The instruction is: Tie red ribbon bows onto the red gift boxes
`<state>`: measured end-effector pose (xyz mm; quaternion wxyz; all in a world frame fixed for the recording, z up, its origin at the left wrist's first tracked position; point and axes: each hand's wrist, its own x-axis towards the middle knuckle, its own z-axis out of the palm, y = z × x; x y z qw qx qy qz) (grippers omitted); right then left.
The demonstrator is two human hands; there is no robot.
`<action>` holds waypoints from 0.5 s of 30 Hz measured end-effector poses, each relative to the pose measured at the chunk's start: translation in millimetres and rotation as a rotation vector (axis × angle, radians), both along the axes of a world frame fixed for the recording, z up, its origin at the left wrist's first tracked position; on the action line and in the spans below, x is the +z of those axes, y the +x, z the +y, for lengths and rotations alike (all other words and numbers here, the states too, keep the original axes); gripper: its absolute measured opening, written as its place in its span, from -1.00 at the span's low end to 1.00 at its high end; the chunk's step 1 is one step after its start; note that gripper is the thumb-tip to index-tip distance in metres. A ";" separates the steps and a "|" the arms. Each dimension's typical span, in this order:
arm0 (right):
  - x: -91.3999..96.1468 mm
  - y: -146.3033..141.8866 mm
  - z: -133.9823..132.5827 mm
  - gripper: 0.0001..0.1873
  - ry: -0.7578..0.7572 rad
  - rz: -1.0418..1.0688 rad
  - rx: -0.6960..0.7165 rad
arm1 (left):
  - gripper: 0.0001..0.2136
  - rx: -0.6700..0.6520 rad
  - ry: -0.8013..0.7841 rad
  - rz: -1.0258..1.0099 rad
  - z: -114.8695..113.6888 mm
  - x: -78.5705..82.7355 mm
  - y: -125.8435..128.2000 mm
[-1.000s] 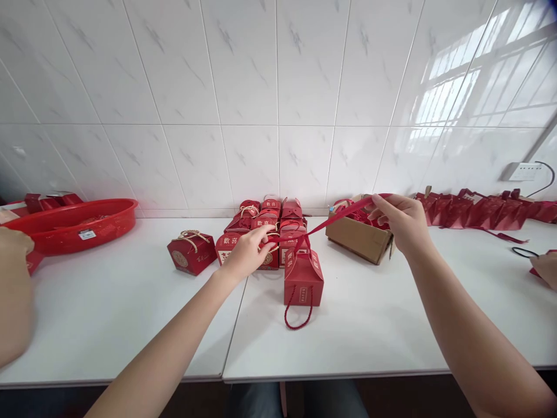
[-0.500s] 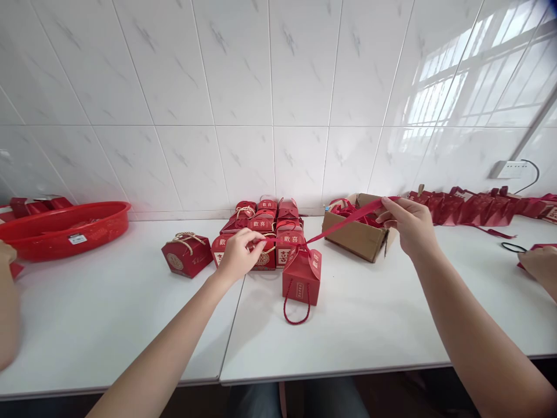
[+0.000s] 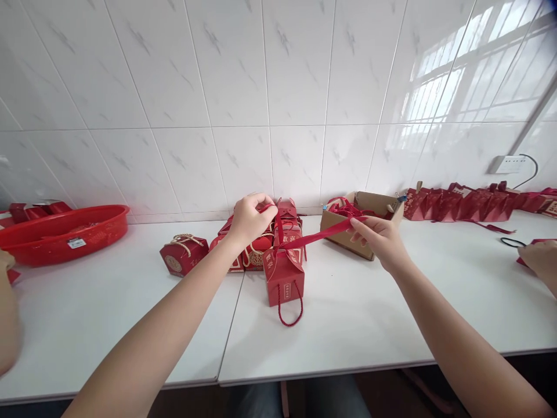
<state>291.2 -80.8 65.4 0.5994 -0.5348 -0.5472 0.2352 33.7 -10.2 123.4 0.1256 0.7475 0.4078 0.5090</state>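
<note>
A red gift box (image 3: 285, 281) with a dark red cord handle stands on the white table in front of me, its top gathered together. A red ribbon (image 3: 319, 234) comes out of the box's top and splits toward both hands. My left hand (image 3: 253, 220), above and left of the box, pinches one end, with the ribbon rising steeply to it. To the right, my right hand (image 3: 378, 235) grips the other stretch between thumb and fingers, pulled taut at a low slant. Behind the box, several finished red boxes (image 3: 287, 217) are partly hidden by my left hand.
A cardboard box (image 3: 348, 239) of red ribbons sits behind my right hand. One red box with a twine handle (image 3: 185, 255) is at left, near a red plastic basin (image 3: 65, 232). Folded red boxes (image 3: 456, 203) line the wall. Other people's hands (image 3: 539, 258) show at both edges.
My left hand has risen, lifting its ribbon end more upright. My right hand has come lower and inward. The gift box has shifted left and turned slightly.
</note>
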 end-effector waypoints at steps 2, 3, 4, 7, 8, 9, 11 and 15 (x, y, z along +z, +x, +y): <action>-3.2 -2.8 -0.8 -0.57 -0.033 -0.011 0.029 | -0.89 -0.028 -0.076 -0.031 0.6 1.8 -0.7; -4.9 -4.3 -0.7 -0.57 -0.044 -0.018 0.044 | -0.89 -0.039 -0.103 -0.030 1.1 3.2 -1.0; -6.9 -5.9 -0.1 -0.57 -0.052 -0.027 0.059 | -0.89 -0.052 -0.123 -0.024 1.7 5.1 -1.1; -13.1 -10.9 3.0 -0.58 -0.058 -0.069 0.107 | -0.88 -0.091 -0.152 -0.014 4.0 12.4 -0.3; -14.9 -12.6 4.1 -0.59 -0.060 -0.086 0.122 | -0.87 -0.096 -0.155 -0.029 4.9 15.0 0.2; -16.5 -14.2 5.0 -0.59 -0.067 -0.099 0.133 | -0.86 -0.096 -0.162 -0.050 5.6 17.2 0.8; -18.5 -16.6 6.2 -0.58 -0.079 -0.114 0.140 | -0.86 -0.095 -0.178 -0.048 6.5 20.4 1.5; -19.7 -16.0 7.5 -0.58 -0.072 -0.096 0.124 | -0.86 -0.110 -0.191 -0.046 6.2 23.2 -1.6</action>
